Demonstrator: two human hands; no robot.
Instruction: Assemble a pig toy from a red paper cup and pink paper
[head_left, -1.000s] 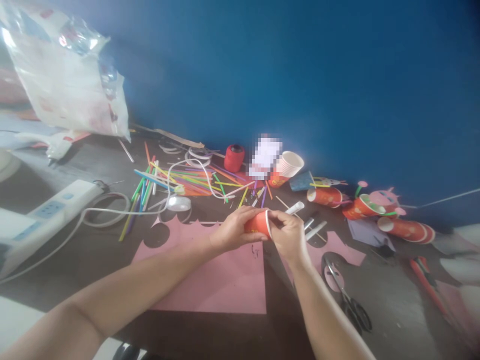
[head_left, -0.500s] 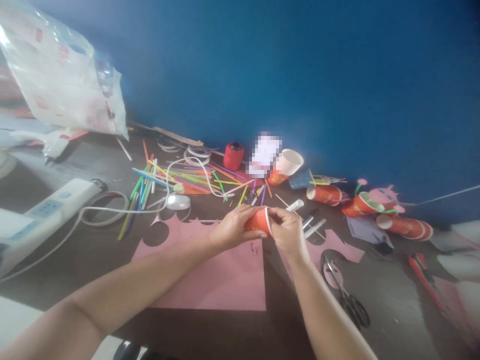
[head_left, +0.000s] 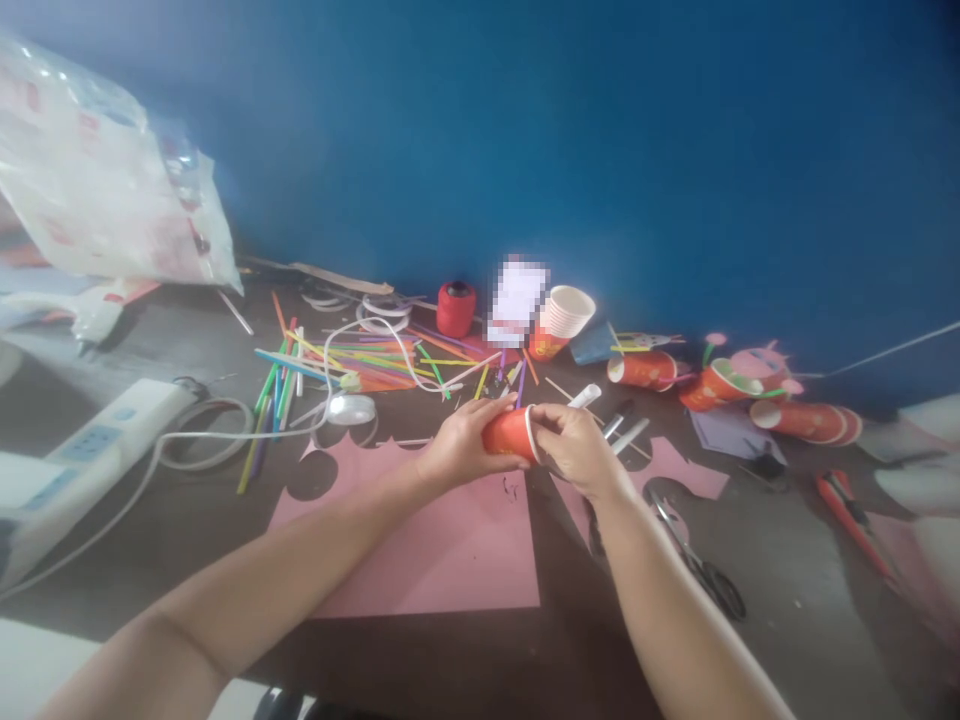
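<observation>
My left hand point(head_left: 466, 440) is wrapped around the side of a red paper cup point(head_left: 508, 436), which lies sideways with its white rim facing right. At that rim, the closed fingers of my right hand point(head_left: 576, 447) grip the edge, with some fingertips hidden at the cup's mouth. Both hands are above a pink sheet of paper point(head_left: 442, 560) with rounded pieces cut from its far edge. A pair of scissors point(head_left: 701, 570) lies to the right of my right forearm.
Coloured straws point(head_left: 375, 360) and a white cable point(head_left: 247, 434) spread across the left and middle. A power strip point(head_left: 90, 450) and glue gun point(head_left: 97, 310) lie left. Stacked cups point(head_left: 568, 315) stand at the back. Decorated cups point(head_left: 720, 385) and a red utility knife point(head_left: 851, 520) are right.
The view has shifted slightly. The cup has turned a little in my hands, showing more of its red side, and my right hand stays at its rim.
</observation>
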